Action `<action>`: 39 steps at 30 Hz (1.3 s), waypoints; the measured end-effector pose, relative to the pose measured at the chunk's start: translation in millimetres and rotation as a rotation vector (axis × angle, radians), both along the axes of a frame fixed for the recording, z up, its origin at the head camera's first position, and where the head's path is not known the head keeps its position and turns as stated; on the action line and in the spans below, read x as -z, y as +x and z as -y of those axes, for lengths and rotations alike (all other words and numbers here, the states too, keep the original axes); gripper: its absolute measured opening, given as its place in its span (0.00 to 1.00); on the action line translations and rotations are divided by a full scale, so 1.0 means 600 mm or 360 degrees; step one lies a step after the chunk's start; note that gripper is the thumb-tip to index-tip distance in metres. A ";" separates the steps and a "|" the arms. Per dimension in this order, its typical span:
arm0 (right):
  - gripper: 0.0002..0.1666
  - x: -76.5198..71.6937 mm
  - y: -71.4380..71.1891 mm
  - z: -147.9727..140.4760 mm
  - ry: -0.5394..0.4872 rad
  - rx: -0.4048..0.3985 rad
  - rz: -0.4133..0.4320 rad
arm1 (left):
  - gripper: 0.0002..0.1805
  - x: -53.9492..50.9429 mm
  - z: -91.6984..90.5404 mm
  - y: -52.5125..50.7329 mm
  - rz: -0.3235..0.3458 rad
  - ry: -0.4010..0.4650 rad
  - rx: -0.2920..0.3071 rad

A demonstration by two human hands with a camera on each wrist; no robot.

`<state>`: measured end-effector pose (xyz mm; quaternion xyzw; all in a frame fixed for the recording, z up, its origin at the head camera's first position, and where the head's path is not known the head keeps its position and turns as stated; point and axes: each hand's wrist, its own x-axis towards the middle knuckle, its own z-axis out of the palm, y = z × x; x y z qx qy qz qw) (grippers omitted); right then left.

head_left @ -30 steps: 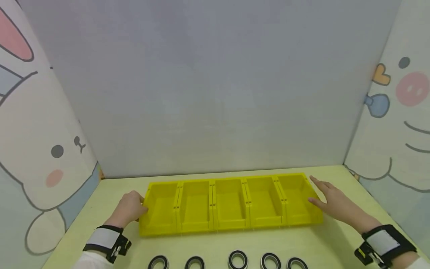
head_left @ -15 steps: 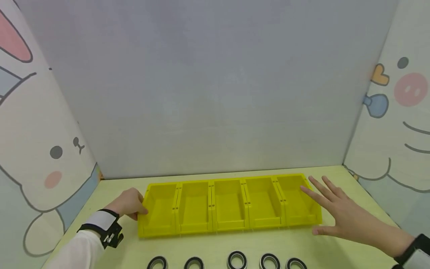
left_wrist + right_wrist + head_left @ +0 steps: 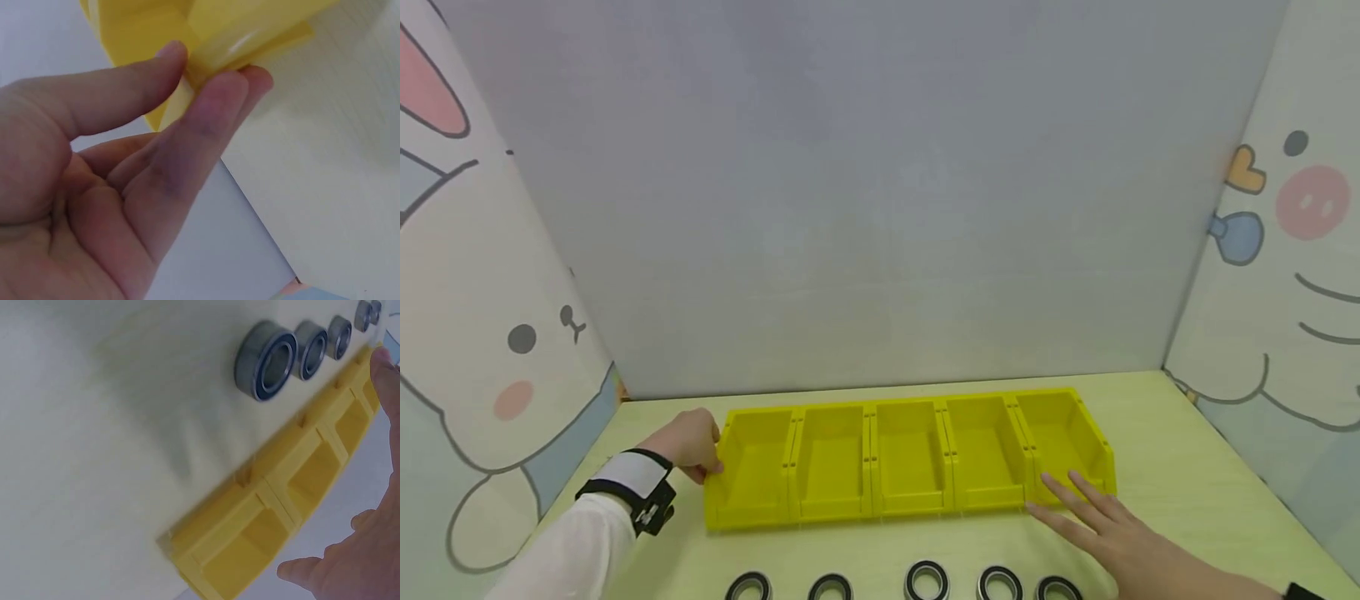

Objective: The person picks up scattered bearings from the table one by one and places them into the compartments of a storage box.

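Observation:
A row of joined yellow storage bins (image 3: 912, 454) lies on the table with its compartments bare. At its left end, my left hand (image 3: 688, 442) pinches the side wall between thumb and fingers; the left wrist view shows the fingertips at the yellow wall (image 3: 250, 31). My right hand (image 3: 1120, 533) hovers with fingers spread near the front of the rightmost compartment, holding nothing. Several ball bearings (image 3: 927, 581) lie in a row in front of the bins, partly cut off by the head view's lower edge. The right wrist view shows the nearest bearing (image 3: 267, 360) whole.
The pale table (image 3: 1180, 467) meets a grey back wall (image 3: 880, 208). Side panels with cartoon drawings stand at the left (image 3: 497, 358) and right (image 3: 1292, 317).
My right hand has left the right end of the bins, drawn back and swung left toward their front. The left hand stays at the left end. The bins have hardly moved.

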<state>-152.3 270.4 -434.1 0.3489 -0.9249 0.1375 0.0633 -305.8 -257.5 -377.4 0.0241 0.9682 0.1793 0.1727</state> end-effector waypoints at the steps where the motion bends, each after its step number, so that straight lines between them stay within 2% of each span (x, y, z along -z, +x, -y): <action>1: 0.53 0.012 -0.001 0.000 -0.0019 -0.0019 0.0065 | 0.26 -0.001 -0.001 -0.001 0.0001 -0.0002 0.0007; 4: 0.49 0.049 -0.005 -0.003 -0.0017 -0.0094 0.0181 | 0.28 -0.002 -0.003 -0.003 0.0014 -0.0022 0.0008; 6: 0.45 0.070 -0.008 -0.006 -0.0017 -0.0186 0.0187 | 0.27 -0.002 -0.005 -0.004 0.0025 -0.0050 0.0009; 8: 0.42 0.087 -0.008 -0.008 0.0005 -0.0253 0.0253 | 0.25 -0.002 -0.006 -0.007 0.0030 -0.0088 0.0017; 10: 0.39 0.095 -0.006 -0.008 0.0013 -0.0284 0.0397 | 0.23 -0.001 -0.006 -0.009 0.0035 -0.0113 0.0023; 13: 0.37 0.098 -0.003 -0.005 0.0090 -0.0315 0.0536 | 0.22 0.003 -0.004 -0.013 0.0044 -0.0124 0.0014; 15: 0.35 0.095 -0.003 0.001 0.0192 -0.0370 0.0470 | 0.20 0.006 -0.002 -0.015 0.0047 -0.0112 0.0004; 18: 0.33 0.088 -0.003 0.011 0.0256 -0.0391 0.0378 | 0.16 0.008 0.000 -0.014 0.0038 -0.0089 0.0017; 21: 0.31 0.081 -0.006 0.024 0.0254 -0.0350 0.0400 | 0.18 0.006 0.000 -0.010 0.0013 -0.0067 0.0036; 24: 0.28 0.075 -0.011 0.037 0.0240 -0.0373 0.0379 | 0.22 0.003 -0.001 -0.004 0.0006 -0.0067 0.0045; 28: 0.20 0.075 -0.017 0.046 0.0264 -0.0520 0.0093 | 0.24 0.000 -0.001 -0.002 0.0009 -0.0068 0.0043; 32: 0.11 0.081 -0.024 0.051 0.0234 -0.0625 -0.0092 | 0.23 0.000 0.000 -0.002 0.0013 -0.0063 0.0038; 36: 0.07 0.077 -0.027 0.058 0.0240 -0.0652 -0.0097 | 0.21 -0.002 -0.002 0.003 -0.0004 -0.0062 0.0042; 39: 0.06 0.071 -0.026 0.064 0.0278 -0.0618 -0.0053 | 0.13 -0.003 -0.003 0.010 -0.0038 -0.0053 0.0065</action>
